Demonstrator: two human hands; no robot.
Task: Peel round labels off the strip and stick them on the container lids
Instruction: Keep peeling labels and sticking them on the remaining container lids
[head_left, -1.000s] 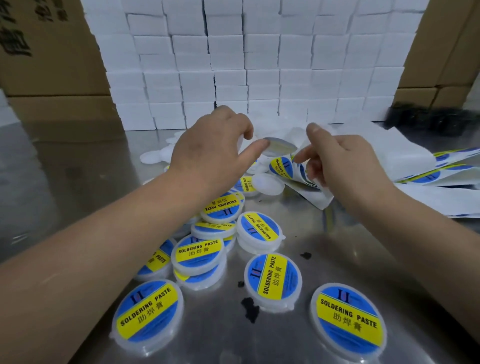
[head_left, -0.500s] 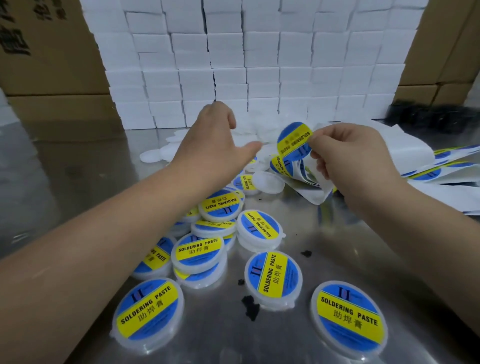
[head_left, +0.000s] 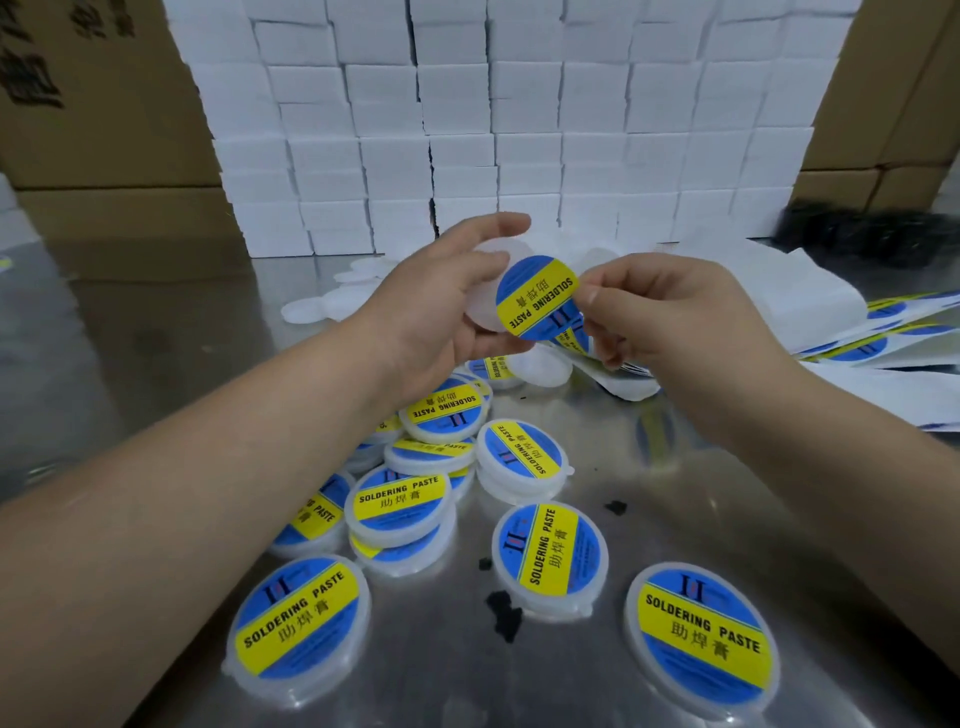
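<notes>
**A:** Head view first. What are the hands doing?

**B:** The left hand is raised above the table. Its grip is curled round a white container, with the fingers over the top edge and the palm underneath. The lid face is turned toward the right hand.

**A:** And the right grip?

**B:** It is narrow. The thumb and forefinger pinch the right edge of a round label. The label is blue with a yellow band, and its print reads upside down from here.

**A:** Is the label on the lid?

**B:** Its left part overlaps the white container. I cannot tell whether it is stuck down or only held against it.

**A:** Where is the strip?

**B:** One label strip lies just under the right hand, curling onto the table. I cannot tell whether the lower fingers hold it. More strips fan out to the right.

**A:** What about the finished ones?

**B:** The labelled containers lie near the camera. Some lie singly and some are heaped under the left forearm. A few bare lids sit further back on the left.

**A:** Anything else?

**B:** There are some black specks on the steel. A wall of white boxes stands behind, with cardboard cartons on either side.
</notes>
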